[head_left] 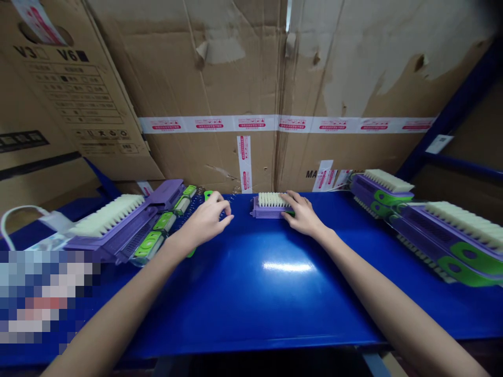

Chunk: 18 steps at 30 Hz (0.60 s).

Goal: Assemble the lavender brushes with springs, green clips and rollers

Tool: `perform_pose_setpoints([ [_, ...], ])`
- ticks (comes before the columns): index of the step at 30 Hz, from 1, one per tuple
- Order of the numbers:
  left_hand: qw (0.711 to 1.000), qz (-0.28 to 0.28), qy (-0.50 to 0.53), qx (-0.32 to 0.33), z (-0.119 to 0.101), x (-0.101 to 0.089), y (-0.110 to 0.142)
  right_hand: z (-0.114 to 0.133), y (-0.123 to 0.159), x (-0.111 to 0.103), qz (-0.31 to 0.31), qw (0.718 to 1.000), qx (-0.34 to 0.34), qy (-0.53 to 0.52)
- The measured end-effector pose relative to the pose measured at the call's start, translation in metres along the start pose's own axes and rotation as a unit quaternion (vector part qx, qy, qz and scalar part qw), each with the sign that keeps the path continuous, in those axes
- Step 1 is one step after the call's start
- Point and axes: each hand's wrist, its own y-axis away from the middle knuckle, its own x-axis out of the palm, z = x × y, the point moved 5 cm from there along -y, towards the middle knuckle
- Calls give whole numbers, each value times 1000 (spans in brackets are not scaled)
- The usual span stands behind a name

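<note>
A purple block (273, 212) with cream bristles on top, like a brush, stands at the far middle of the blue table. My right hand (302, 212) grips its right end, fingers over the top and thumb at the front, hiding that end and part of a green piece. To the left, my left hand (210, 217) hovers with fingers loosely bent and a gap between thumb and forefinger; nothing shows in it. Just behind and beneath that hand lies a green piece (208, 195), partly hidden, next to clear plastic packs with green labels (163, 221).
Purple bristled blocks (113, 222) line the left side, by a white cable (19, 209). More bristled blocks with green ends (444, 230) are stacked on the right. Tall taped cardboard (220, 84) walls the back. A blue frame bar (451, 115) slants at right.
</note>
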Motion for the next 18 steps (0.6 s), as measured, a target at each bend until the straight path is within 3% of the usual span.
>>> perform_pose_setpoints([
  [4, 994, 73, -62, -44, -4, 31, -22, -9, 0, -2, 6, 1000, 7, -8],
  [8, 985, 115, -108, -68, -4, 48, -31, -10, -1, -3, 6, 1000, 7, -6],
  [13, 979, 133, -141, -64, -4, 57, -30, -10, 0, -4, 8, 1000, 12, 3],
  [18, 973, 125, -181, -63, -8, 50, -29, -11, 0, -2, -15, 999, 28, 24],
])
